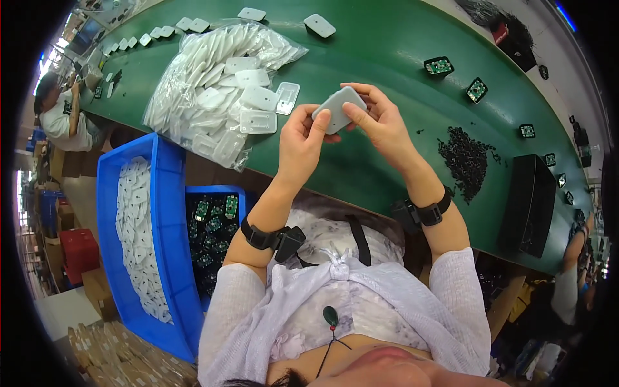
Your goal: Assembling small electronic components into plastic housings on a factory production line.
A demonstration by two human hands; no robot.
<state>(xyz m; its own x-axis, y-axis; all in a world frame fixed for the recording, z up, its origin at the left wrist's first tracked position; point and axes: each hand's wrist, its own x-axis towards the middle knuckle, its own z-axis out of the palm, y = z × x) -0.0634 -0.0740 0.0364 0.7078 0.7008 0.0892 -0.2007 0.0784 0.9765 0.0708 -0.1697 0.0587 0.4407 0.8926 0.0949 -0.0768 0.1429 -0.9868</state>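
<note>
Above the green table, a light grey plastic casing [335, 116] with rounded corners and small holes is held at a tilt. My left hand [302, 140] grips its left end, thumb on the upper face and fingers curled beneath. On the other end is my right hand [387, 126], its thumb pressed on the face and its fingers behind the far edge. The casing's underside is hidden. Just left of my left hand, loose white plastic covers [258, 121] spill from a clear plastic bag [187, 84] full of similar pieces.
Green circuit boards in black casings [439, 66] line the table's right side. Small black parts [465, 158] lie heaped beside a black box [530, 200]. Blue bins [175, 238] at lower left hold white pieces and circuit boards [213, 224]. Another person [68, 116] sits at far left.
</note>
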